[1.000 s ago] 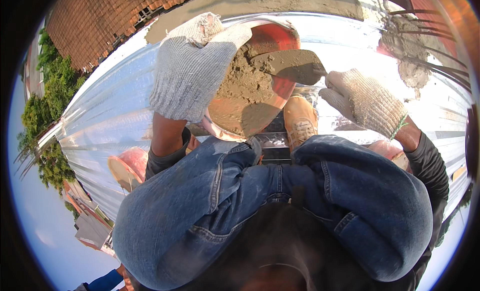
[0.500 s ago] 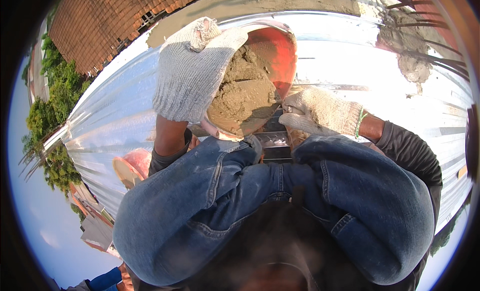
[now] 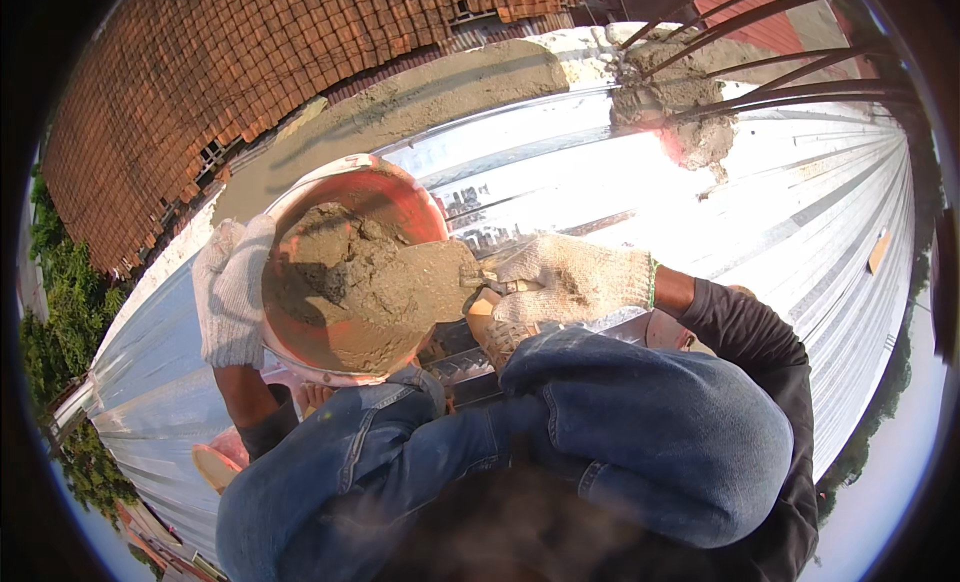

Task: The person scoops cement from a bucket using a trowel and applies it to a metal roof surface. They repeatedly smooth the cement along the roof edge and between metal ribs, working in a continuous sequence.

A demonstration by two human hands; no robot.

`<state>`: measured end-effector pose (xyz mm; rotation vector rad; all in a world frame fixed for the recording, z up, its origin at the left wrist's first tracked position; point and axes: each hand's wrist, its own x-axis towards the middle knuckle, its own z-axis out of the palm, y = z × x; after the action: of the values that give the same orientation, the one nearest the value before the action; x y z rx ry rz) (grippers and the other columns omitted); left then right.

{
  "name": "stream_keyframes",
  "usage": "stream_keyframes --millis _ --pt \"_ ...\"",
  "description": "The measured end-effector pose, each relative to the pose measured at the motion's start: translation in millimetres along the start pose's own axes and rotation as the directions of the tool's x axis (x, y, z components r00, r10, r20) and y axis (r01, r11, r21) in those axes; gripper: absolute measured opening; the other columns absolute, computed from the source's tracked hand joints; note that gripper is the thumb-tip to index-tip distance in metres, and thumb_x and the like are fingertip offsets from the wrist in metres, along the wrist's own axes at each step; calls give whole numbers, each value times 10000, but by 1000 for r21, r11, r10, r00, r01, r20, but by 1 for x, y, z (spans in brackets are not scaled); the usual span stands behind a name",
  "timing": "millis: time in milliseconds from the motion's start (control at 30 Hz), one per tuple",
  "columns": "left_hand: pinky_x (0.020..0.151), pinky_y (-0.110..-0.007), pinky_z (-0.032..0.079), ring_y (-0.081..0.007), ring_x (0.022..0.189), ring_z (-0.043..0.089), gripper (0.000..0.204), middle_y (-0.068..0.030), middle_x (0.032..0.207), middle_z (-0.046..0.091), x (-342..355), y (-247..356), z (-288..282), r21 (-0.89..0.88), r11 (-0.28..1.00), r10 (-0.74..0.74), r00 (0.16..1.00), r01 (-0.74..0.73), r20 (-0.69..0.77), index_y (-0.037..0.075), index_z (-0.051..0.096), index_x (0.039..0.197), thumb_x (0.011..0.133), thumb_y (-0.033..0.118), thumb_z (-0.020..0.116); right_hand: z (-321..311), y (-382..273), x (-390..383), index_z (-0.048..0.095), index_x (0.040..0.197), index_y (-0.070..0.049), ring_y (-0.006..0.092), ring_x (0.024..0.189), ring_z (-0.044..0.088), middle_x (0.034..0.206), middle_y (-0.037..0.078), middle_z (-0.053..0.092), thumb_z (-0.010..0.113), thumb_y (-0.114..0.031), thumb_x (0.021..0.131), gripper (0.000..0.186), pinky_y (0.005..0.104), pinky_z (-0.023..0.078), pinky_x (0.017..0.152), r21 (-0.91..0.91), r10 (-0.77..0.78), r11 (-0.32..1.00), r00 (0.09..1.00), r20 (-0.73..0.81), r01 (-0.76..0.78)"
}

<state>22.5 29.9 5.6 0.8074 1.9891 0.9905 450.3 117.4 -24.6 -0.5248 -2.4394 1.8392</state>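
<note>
Since half a second ago, the red bucket [image 3: 415,197] has come to show its mouth more fully, and the left hand [image 3: 232,287] now covers less of it. Far to the bucket's left grow green trees [image 3: 60,272]; beyond it, up and leftward, spreads an orange-brown tiled roof [image 3: 270,82]. Lower left of the bucket, a second reddish bucket [image 3: 220,457] is partly hidden. At the red bucket's left side, the left hand, in a pale knitted glove, is clamped on the rim. Inside the bucket lies lumpy, wet, grey-brown mortar [image 3: 340,262]. A trowel [image 3: 435,277] reaches across the bucket's right rim, its coated blade against the mortar. Just right of the bucket, the right hand [image 3: 570,282], also gloved, has its fingers closed around the trowel's handle. Lower right of the bucket are a tan shoe [image 3: 490,337] and a leg in blue jeans [image 3: 650,412]. Farther right of it stretch ridged, glaring metal sheets [image 3: 800,212], with dark steel bars [image 3: 830,89] above them.
</note>
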Motion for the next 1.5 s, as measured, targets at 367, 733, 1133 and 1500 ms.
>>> stream_keyframes --millis 367,733,1133,1500 --pt "789 -236 513 -53 893 608 187 41 978 684 7 -26 -25 35 989 147 989 -147 -8 35 728 1100 1044 190 817 -139 -9 -101 738 1081 -25 230 655 697 774 92 693 711 -419 1064 395 401 572 611 -380 464 619 710 -529 -688" --pt "859 -271 555 -90 961 673 302 -1 1103 743 -3 -16 -25 189 974 107 990 -122 90 -1 727 1266 1045 186 814 -135 74 -96 719 1041 -32 430 875 774 910 209 767 637 -460 1090 439 534 586 771 -379 215 364 473 -855 -851" --pt "790 -218 485 -42 881 579 201 49 963 660 -12 19 9 189 977 83 993 -97 81 24 702 1118 1039 165 821 -148 147 -46 669 990 -82 106 582 591 760 -6 616 594 -465 1118 410 314 483 517 741 769 629 332 -547 -235" --pt "823 -227 494 -50 923 594 326 39 1027 656 1 10 5 132 988 65 992 -80 111 -9 652 1245 1032 166 829 -123 186 6 673 882 -34 180 587 677 683 70 665 610 -458 1126 493 362 552 533 326 634 754 502 -588 -570"
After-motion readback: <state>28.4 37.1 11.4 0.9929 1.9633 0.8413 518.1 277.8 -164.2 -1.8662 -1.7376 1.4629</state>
